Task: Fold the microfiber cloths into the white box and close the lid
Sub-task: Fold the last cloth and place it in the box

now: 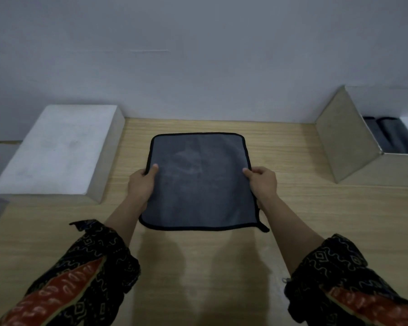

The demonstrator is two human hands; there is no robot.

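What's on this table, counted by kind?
Spread grey microfiber cloth: 1
Folded cloths in the open box: 2 showing
White boxes, left box and open box: 2
Hands, left hand and right hand: 2
Total: 7

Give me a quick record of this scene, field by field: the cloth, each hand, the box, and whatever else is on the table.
cloth: grey with black trim, spread unfolded on the table
left hand: pinches the cloth's left edge, thumb on top
right hand: pinches the cloth's right edge, thumb on top
box: at right, open, with dark folded cloths inside
white block: at left on the table, possibly the lid
fold: not yet begun
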